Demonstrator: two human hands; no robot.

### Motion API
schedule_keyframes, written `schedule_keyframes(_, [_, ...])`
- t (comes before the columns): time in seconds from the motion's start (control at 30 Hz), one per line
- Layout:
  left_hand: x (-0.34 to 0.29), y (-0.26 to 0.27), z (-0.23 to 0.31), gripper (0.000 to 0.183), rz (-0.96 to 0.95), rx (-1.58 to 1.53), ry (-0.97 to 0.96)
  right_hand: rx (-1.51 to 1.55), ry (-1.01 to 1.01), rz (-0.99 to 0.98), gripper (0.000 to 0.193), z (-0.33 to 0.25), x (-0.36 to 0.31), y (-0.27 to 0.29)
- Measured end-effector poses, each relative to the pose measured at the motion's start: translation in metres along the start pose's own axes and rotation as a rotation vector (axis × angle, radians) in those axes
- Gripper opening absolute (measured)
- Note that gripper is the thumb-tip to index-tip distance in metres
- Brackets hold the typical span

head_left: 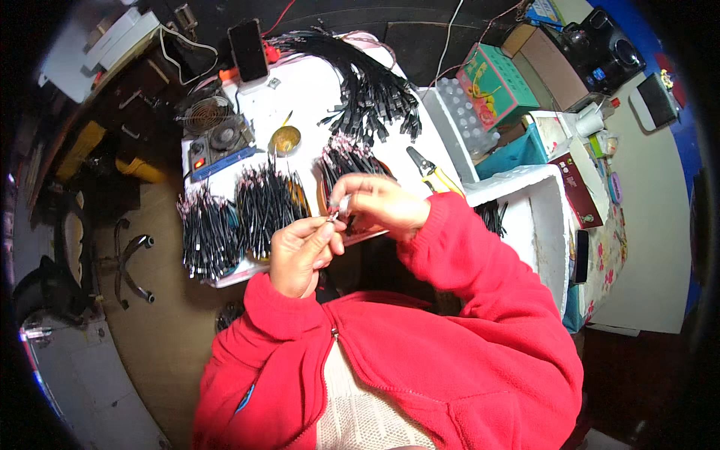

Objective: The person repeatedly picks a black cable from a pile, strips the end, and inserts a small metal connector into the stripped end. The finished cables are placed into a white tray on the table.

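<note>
My left hand (298, 253) pinches something tiny between thumb and forefinger, too small to make out. Against those fingertips, my right hand (382, 206) is curled with its fingers drawn together; they are slightly blurred, and a pale bit shows at them. Both hands meet in front of the white table's near edge. Just behind the right hand lies a bundle of black cables (346, 156) with pinkish wire ends. To the left are two more such bundles, a middle one (270, 199) and an outer one (208, 232), their ends hanging over the edge.
A larger heap of black cables (375, 90) spreads at the back. A small fan device (223, 139), a brass-coloured bowl (285, 140) and a phone (248, 50) stand at the left. Yellow-handled cutters (431, 171) lie right, near a white foam box (551, 225).
</note>
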State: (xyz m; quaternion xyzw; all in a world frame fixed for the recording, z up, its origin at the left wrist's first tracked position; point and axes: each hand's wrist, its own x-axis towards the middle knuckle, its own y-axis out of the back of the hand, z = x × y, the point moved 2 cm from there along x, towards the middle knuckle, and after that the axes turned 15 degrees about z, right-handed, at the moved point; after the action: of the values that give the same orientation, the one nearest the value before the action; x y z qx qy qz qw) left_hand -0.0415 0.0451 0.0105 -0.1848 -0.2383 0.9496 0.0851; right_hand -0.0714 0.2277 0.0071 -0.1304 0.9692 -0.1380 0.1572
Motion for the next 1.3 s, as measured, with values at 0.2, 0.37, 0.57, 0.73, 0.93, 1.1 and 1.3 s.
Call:
schedule_keyframes(0.2, [0.01,0.002,-0.003,0.015,0.085,0.013,-0.055,-1.124,0.386,0.819,0.023,-0.045,0.135,0.142])
schedule_keyframes(0.37, [0.005,0.004,-0.002,0.017,0.032,0.085,-0.053,-1.415,0.237,1.023,0.029,-0.046,0.204,0.162])
schedule_keyframes(0.57, [-0.001,0.014,0.003,0.019,0.081,0.104,-0.063,-1.448,0.17,1.033,0.027,-0.059,0.2,0.152])
schedule_keyframes(0.73, [-0.002,0.009,0.013,0.02,0.148,0.027,-0.146,-1.314,0.448,0.95,0.029,-0.104,0.132,0.124])
schedule_keyframes(0.93, [0.011,-0.027,0.035,0.018,-0.043,-0.251,-0.034,-1.067,0.957,0.525,0.018,-0.081,-0.031,0.003])
schedule_keyframes(1.1, [0.019,-0.039,0.067,0.019,-0.054,-0.215,-0.308,-1.142,0.805,0.364,0.015,0.022,-0.095,-0.059])
schedule_keyframes(1.3, [-0.019,-0.024,0.066,0.018,-0.097,0.012,-0.541,-0.873,0.576,0.073,0.016,0.068,-0.078,-0.063])
